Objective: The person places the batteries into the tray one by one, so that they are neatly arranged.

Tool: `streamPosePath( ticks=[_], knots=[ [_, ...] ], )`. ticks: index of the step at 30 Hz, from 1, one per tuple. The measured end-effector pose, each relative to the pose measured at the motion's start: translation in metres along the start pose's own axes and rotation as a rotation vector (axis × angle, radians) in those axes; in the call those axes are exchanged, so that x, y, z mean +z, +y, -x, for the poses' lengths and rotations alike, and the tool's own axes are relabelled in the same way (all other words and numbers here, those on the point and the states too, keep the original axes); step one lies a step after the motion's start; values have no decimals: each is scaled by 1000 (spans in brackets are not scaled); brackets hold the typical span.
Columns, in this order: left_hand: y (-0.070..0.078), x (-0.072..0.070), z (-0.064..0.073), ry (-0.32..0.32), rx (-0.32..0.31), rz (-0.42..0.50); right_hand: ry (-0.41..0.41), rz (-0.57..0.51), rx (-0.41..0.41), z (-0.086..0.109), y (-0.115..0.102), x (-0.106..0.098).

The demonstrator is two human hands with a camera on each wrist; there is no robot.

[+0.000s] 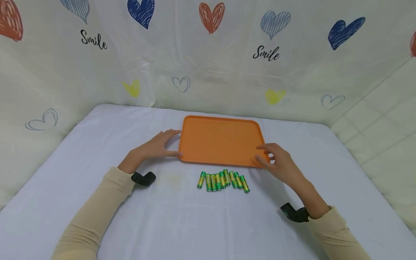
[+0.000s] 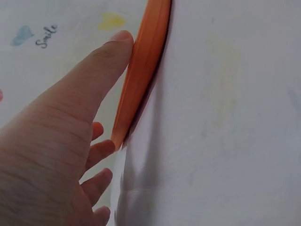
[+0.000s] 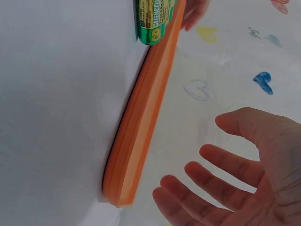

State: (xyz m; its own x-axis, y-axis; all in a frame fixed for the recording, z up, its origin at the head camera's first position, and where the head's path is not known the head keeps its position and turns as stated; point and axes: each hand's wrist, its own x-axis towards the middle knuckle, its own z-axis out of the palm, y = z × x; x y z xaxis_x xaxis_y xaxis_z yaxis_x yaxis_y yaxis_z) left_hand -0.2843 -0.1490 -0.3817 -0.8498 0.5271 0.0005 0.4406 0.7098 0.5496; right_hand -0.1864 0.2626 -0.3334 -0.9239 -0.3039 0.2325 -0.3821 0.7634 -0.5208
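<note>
An orange tray (image 1: 221,141) lies flat near the back of the table. My left hand (image 1: 159,145) is at its left side, fingers spread, with the thumb and fingertips right at the rim; the left wrist view shows the thumb against the tray's outer wall (image 2: 146,61). At the tray's right front corner, my right hand (image 1: 277,159) hovers with spread, slightly bent fingers and nothing between them. In the right wrist view this hand (image 3: 235,174) is apart from the tray wall (image 3: 136,136). Several green and gold batteries (image 1: 218,182) lie in a row in front of the tray.
A white cloth (image 1: 195,224) covers the table. Behind it hangs a pale curtain (image 1: 227,72) printed with hearts and the word Smile. Black straps (image 1: 143,178) stick out at both wrists beside the beige sleeves (image 1: 94,213).
</note>
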Motion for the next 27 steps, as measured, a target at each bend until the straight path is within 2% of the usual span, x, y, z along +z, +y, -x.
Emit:
streamPosePath(
  ticks=[8,13,18,23,27],
  knots=[
    [-7,2,-2,-19,55,57,-63,-156,-92,2,7,5],
    [-10,5,-2,-27,65,62,-207,-315,-177,5,14,10],
    [-10,8,2,-42,65,60,-340,-450,-226,7,21,17],
    [-10,8,4,-38,59,64,-426,-499,-268,6,23,22],
    [-11,8,4,-27,64,64,-482,-485,-248,6,22,24]
  ],
)
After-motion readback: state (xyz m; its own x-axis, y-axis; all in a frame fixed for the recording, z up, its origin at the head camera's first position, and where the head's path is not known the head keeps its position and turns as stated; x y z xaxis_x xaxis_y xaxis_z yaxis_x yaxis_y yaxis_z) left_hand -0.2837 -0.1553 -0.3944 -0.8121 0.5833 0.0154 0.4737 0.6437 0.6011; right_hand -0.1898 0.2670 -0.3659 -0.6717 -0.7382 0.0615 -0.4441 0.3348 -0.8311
